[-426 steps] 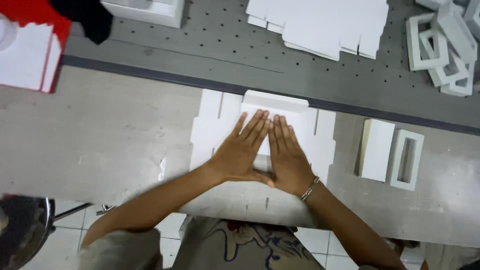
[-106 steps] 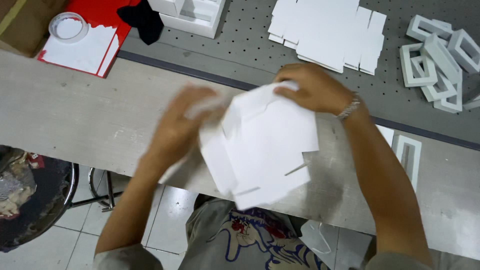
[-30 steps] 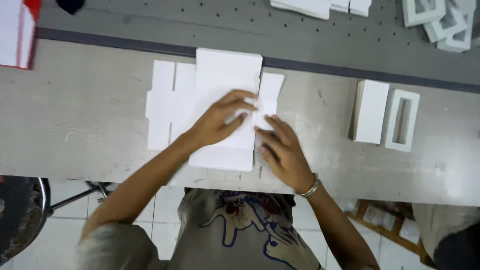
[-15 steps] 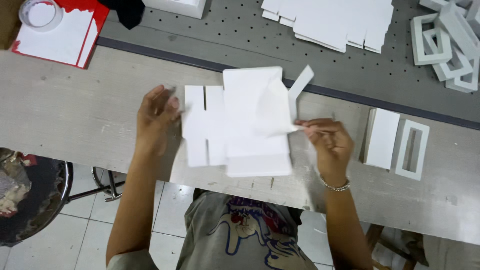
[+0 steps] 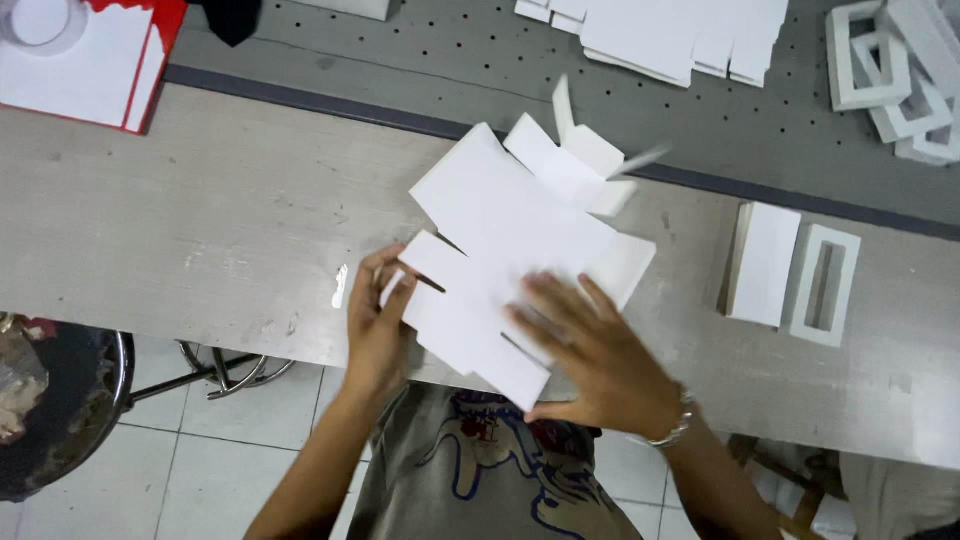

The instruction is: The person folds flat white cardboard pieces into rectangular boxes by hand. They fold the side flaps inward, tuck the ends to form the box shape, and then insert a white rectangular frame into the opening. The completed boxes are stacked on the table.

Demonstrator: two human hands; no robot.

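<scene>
left hand (image 5: 378, 322): fingers pinch white die-cut card (image 5: 510, 240) edge | right hand (image 5: 600, 355): fingers spread flat on it (flaps blurred) | grey workbench (image 5: 200, 230)

Bare table (image 5: 200, 230) left of the cardboard blank (image 5: 510, 240); white box (image 5: 763, 262) and frame (image 5: 825, 283) crowding right.

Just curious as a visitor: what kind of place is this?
Probably a small box-folding workshop: a long workbench, a stack of flat white blanks, and finished white frames.
</scene>
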